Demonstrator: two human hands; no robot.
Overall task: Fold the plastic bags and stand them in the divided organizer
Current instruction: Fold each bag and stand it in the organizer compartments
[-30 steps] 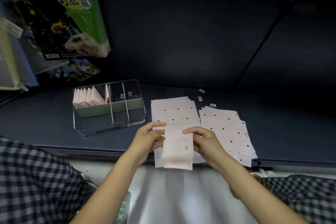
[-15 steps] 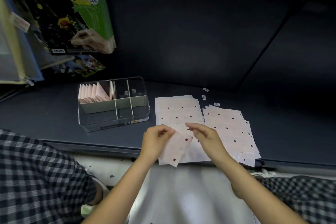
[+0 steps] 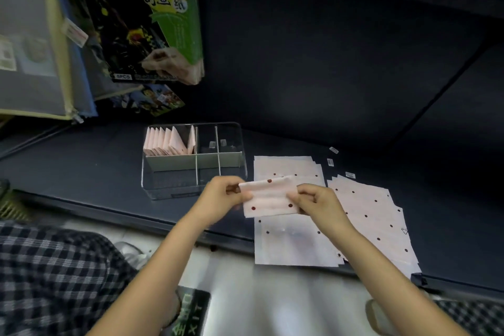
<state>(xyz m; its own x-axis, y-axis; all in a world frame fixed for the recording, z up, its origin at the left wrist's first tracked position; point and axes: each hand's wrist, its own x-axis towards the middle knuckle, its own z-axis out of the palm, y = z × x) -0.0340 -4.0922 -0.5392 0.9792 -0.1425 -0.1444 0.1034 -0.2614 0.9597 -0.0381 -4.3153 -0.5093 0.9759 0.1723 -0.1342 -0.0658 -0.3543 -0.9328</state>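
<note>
A folded pale pink plastic bag with dark red dots point(image 3: 268, 196) lies level between my hands, just above the shelf's front edge. My left hand point(image 3: 222, 195) pinches its left end and my right hand point(image 3: 317, 203) pinches its right end. To the left of it stands the clear divided organizer point(image 3: 191, 185), with several folded pink bags point(image 3: 167, 140) upright in its back left compartment. Two stacks of flat dotted bags lie on the shelf: one under my hands point(image 3: 289, 240), the other to the right point(image 3: 373, 215).
The dark shelf point(image 3: 81, 172) carries the organizer and stacks. Green packaged books point(image 3: 147, 22) and zip folders point(image 3: 35, 49) lean at the back left. Three small white labels point(image 3: 330, 162) lie behind the stacks. My checked trouser legs point(image 3: 54, 275) frame the floor below.
The bag hung long and upright a second ago, then tilted. Now it is folded shorter and held level, and my hands have risen toward the organizer.
</note>
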